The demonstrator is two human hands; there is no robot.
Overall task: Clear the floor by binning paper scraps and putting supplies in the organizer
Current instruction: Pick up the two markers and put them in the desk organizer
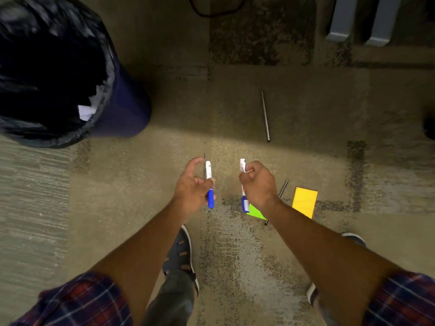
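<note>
I have two markers, one in each hand, both held above the carpet at the middle of the frame. My left hand pinches a white marker with a blue cap, cap end pointing down toward me; thumb and lower fingers close on the barrel while my forefinger stands loose and curled away. My right hand is closed in a fist around a second white marker with a blue cap, its cap also pointing down. On the carpet I count two paper notes: a yellow one right of my right wrist and a green one partly hidden under that wrist. Two thin dark sticks lie on the floor, one long at upper right of centre, one short just beside the yellow note. One bin with a black liner fills the upper left, with white paper scraps inside. My two shoes show at the bottom.
</note>
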